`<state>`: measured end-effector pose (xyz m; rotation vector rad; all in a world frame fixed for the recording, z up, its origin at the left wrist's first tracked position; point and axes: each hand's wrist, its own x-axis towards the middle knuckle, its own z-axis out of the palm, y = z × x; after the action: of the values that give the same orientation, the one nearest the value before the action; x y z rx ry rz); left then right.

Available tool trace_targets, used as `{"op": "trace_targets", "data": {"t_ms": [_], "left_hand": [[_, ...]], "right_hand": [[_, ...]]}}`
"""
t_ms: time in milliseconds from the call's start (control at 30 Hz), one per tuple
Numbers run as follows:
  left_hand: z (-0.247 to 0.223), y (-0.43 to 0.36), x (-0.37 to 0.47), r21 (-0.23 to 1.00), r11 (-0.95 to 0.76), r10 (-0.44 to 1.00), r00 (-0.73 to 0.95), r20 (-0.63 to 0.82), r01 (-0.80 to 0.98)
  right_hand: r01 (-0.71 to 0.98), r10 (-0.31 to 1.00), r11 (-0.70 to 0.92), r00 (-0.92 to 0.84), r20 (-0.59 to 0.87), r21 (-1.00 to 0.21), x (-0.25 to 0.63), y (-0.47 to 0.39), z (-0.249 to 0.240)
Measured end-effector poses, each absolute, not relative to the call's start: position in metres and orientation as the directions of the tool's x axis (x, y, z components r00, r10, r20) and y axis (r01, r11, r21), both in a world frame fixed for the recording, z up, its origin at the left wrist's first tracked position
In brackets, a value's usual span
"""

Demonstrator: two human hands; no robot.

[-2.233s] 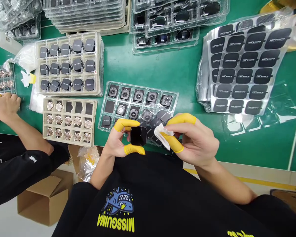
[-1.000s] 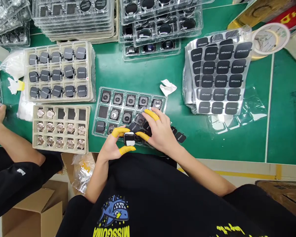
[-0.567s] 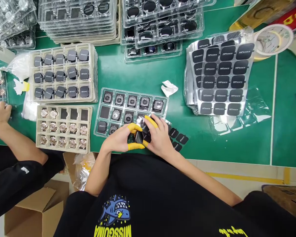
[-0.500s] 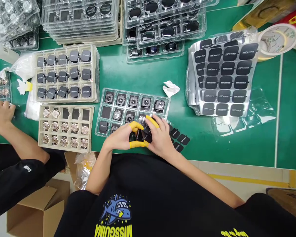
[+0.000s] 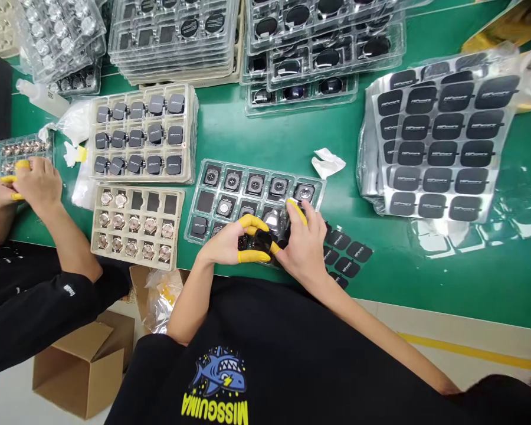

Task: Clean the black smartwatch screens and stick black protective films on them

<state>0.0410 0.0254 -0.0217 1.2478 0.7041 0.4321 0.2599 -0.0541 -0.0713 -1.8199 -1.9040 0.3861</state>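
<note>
My left hand [image 5: 228,242] and my right hand [image 5: 304,245] meet over the near edge of a clear blister tray [image 5: 203,203] of black watch cases. Both wear yellow finger cots. Between their fingertips sits a small black watch case [image 5: 262,239]; the left thumb and forefinger pinch it and the right fingertips press on it. A crumpled white wipe [image 5: 328,163] lies on the green mat beyond the tray, away from both hands. Several loose black stickers [image 5: 347,255] lie just right of my right hand.
A beige tray [image 5: 137,190] of metal watch bodies and a stack of trays [image 5: 144,134] with black cases lie left. Sticker sheets [image 5: 442,136] lie right. Stacked clear trays [image 5: 323,53] line the back. A co-worker's hands [image 5: 29,182] work far left. A cardboard box [image 5: 82,366] stands below.
The right hand has set the white wipe down on the mat and come back to the watch case. Both hands now hold the case low over the tray. The view has shifted left.
</note>
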Motion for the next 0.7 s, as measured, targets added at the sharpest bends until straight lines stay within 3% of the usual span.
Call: {"op": "trace_targets", "data": {"t_ms": [367,500,700], "left_hand": [[-0.048,0.02,0.056,0.859,0.5,0.68,0.665,-0.31,-0.11],[-0.048,0.021,0.055,0.881,0.453,0.725,0.632,-0.273,-0.139],[-0.038,0.03,0.044,0.886,0.288,0.837,0.545,-0.048,-0.364]], "right_hand": [[0.715,0.972,-0.111,0.224,0.077,-0.69,0.258,-0.047,-0.072],[0.691,0.981,0.025,0.122,0.151,-0.722,0.264,-0.05,-0.053],[0.671,0.955,0.263,-0.077,0.287,-0.693,0.272,-0.059,-0.021]]}}
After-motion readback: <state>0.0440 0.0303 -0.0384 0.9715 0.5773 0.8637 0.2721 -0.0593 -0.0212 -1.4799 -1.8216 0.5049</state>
